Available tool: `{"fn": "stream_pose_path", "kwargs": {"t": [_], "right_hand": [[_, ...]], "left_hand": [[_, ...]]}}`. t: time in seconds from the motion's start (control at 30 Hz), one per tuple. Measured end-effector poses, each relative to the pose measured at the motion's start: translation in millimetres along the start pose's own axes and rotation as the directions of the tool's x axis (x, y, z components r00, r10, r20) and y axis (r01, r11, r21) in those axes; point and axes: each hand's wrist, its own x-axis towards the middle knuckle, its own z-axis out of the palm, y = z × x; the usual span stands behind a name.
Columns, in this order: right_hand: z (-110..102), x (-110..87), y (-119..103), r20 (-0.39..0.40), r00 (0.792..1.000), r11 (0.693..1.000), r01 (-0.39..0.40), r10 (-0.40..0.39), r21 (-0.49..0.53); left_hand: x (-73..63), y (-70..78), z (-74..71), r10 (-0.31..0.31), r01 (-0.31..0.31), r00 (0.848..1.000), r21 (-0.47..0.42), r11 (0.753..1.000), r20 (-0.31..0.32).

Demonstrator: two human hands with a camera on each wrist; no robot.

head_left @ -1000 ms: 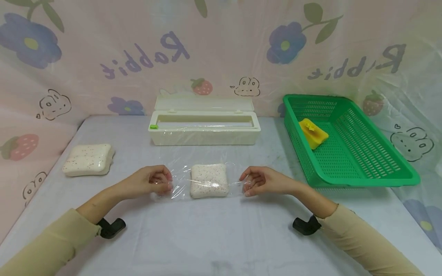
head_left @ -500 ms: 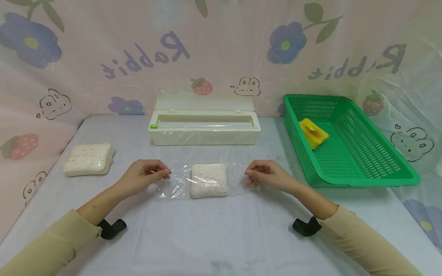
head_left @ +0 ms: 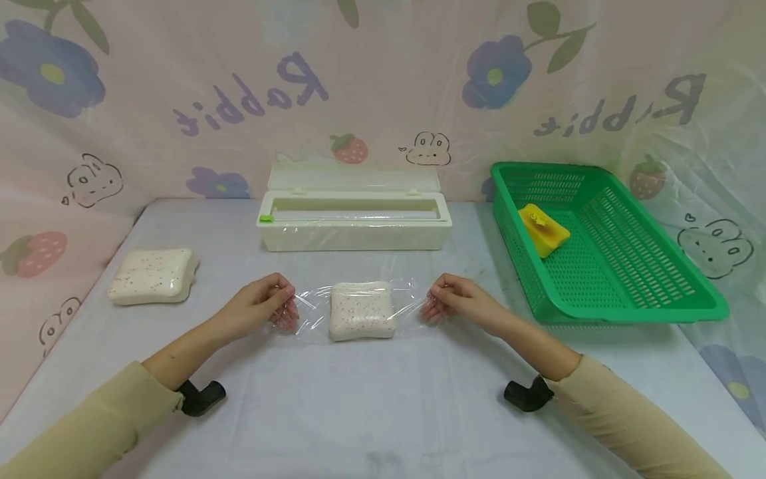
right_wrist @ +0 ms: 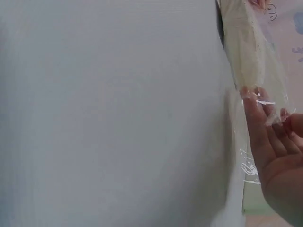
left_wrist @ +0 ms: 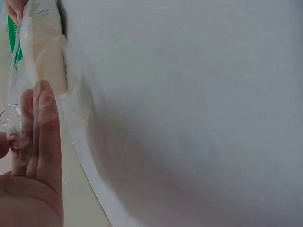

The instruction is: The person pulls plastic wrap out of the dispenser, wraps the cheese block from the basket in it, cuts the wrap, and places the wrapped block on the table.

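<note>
A square, pillow-shaped white block with red specks (head_left: 362,311) lies on the table under a sheet of clear plastic wrap (head_left: 311,313). At the sheet's left end, my left hand (head_left: 263,303) pinches the film between thumb and forefinger. The left wrist view shows the other fingers (left_wrist: 49,137) stretched out behind the film. My right hand (head_left: 463,303) pinches the opposite end, its remaining fingers (right_wrist: 258,127) likewise extended against the film. Wrap rises from the block's sides toward both hands. Neither hand touches the block in the head view.
Behind the block stands a white plastic-wrap dispenser (head_left: 356,236) with its lid up. A green basket (head_left: 646,313) at the right holds a yellow block (head_left: 543,231). Another speckled white block (head_left: 152,276) lies at the left. A printed curtain (head_left: 371,86) closes off the back.
Both hands have risen slightly, and their fingers have shifted from loosely curled at the film's ends to a pinch. The film's ends are now lifted and gathered; the block stays put.
</note>
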Motion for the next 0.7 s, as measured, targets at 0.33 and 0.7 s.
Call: {"fn": "stream_pose_path", "kwargs": {"t": [0.33,0.7], "right_hand": [[9,6.4,2,-0.041,0.989,0.988,-0.145,0.143,-0.050],[15,7.9,3,-0.045,0.980,0.966,-0.198,0.193,-0.167]], "left_hand": [[4.3,-1.7,9.3,-0.150,0.150,0.987,-0.001,0.989,0.058],[1.4,-5.0,19.2,-0.178,0.174,0.984,0.110,0.979,0.025]]}}
